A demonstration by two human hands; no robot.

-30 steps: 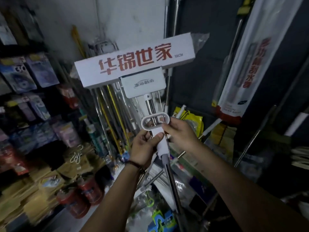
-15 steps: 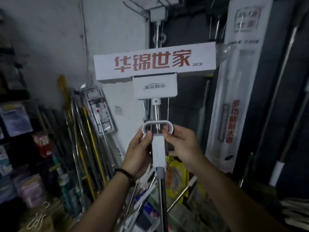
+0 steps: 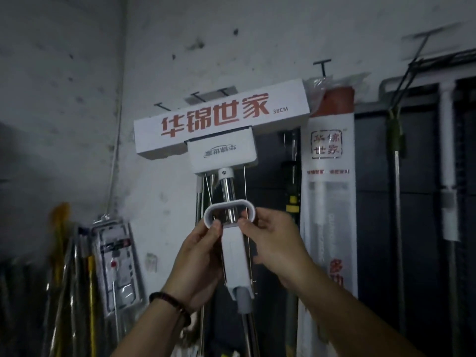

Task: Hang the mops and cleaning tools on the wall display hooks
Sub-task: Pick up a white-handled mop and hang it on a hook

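Overhead, the mop (image 3: 221, 130) is raised head-up against the wall (image 3: 77, 99), just below the hooks (image 3: 322, 67). Left hand (image 3: 198, 261) and right hand (image 3: 275, 243) both pinch its white loop handle (image 3: 230, 212); whether its head touches a hook is unclear.

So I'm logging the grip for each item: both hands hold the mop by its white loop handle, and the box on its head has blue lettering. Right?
Not quite. In the head view the lettering on the box is red, not blue. The rest stands: the left hand and right hand both hold the mop's white loop handle.
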